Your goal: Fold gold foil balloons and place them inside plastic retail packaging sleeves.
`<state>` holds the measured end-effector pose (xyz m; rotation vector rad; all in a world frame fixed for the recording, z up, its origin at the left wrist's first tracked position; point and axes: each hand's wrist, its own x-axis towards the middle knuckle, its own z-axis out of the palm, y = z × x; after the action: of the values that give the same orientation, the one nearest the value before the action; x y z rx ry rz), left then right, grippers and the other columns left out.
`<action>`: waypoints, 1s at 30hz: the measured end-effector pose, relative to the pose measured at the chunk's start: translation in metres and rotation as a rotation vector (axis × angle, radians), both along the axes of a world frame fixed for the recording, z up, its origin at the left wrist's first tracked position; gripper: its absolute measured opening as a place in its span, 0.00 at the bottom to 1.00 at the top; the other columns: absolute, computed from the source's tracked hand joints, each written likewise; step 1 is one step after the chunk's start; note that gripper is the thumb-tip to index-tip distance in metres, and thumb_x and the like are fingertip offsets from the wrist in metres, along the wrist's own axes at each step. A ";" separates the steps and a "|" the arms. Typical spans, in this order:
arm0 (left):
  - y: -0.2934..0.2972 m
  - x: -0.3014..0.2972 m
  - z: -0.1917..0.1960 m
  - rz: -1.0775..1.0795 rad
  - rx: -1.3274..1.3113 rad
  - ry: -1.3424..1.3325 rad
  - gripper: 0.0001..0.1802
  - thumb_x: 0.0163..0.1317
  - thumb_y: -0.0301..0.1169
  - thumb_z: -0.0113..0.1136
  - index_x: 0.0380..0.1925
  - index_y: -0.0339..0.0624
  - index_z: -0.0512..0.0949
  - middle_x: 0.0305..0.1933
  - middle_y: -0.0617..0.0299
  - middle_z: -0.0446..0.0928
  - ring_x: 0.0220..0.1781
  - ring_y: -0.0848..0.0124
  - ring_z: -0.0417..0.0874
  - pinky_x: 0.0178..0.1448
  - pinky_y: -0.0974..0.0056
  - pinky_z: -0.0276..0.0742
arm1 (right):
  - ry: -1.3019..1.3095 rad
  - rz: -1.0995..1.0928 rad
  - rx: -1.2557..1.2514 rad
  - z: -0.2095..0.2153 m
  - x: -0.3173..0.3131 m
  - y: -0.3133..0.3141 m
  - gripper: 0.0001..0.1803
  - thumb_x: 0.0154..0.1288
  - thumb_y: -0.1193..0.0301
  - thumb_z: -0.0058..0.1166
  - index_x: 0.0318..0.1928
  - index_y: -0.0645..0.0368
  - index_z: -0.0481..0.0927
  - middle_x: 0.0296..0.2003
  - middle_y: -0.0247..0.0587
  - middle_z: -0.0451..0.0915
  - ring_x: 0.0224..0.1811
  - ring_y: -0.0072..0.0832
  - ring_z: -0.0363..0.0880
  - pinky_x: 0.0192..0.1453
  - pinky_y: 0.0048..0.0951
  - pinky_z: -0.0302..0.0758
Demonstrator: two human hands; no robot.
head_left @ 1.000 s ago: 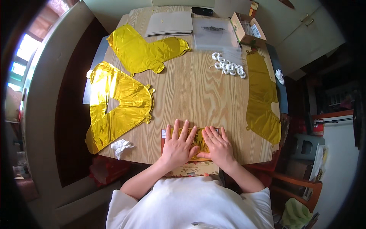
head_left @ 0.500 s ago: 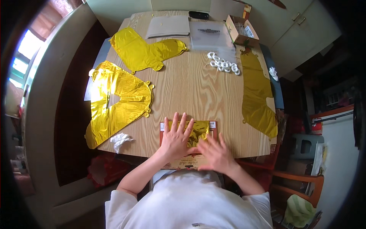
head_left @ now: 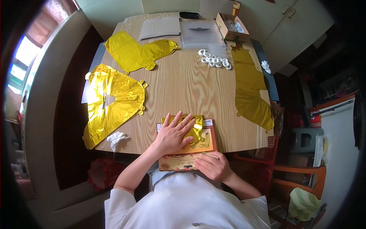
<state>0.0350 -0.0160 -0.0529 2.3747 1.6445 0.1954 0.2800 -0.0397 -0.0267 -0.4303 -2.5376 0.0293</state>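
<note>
At the table's near edge lies a printed cardboard package card [head_left: 210,145], orange-red and cream, with a folding flap [head_left: 173,163] at my body. A folded gold foil balloon [head_left: 196,129] rests on the card's far part. My left hand [head_left: 172,134] lies flat over the balloon, fingers spread, pressing it to the card. Curled over the flap's right end, my right hand [head_left: 214,166] grips the card's edge; its thumb is partly hidden. Part of the balloon and card is covered by my left hand.
Flattened gold foil balloons lie at left [head_left: 114,101], far left [head_left: 137,51] and right [head_left: 251,84]. White ribbon rolls [head_left: 215,61], clear plastic bags [head_left: 202,36], grey sheets [head_left: 160,28] and an open carton [head_left: 230,28] stand farther back. Crumpled white tissue [head_left: 117,140] sits near left.
My right hand has moved down from the balloon to the card's flap and closed on it. My left hand stays flat on the balloon. The view has shifted slightly.
</note>
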 end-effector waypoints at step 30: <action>-0.038 0.016 0.009 -0.034 -0.002 0.083 0.59 0.53 0.71 0.53 0.72 0.37 0.55 0.77 0.45 0.50 0.80 0.47 0.44 0.79 0.42 0.37 | 0.950 -0.665 -0.927 -0.016 0.088 0.110 0.22 0.72 0.76 0.46 0.66 0.62 0.66 0.42 0.33 0.77 0.42 0.17 0.72 0.52 0.20 0.68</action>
<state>0.0508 -0.0544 -0.0444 2.4375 1.6377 0.0904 0.3681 0.0698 -0.0430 -1.2266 -1.2370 0.9281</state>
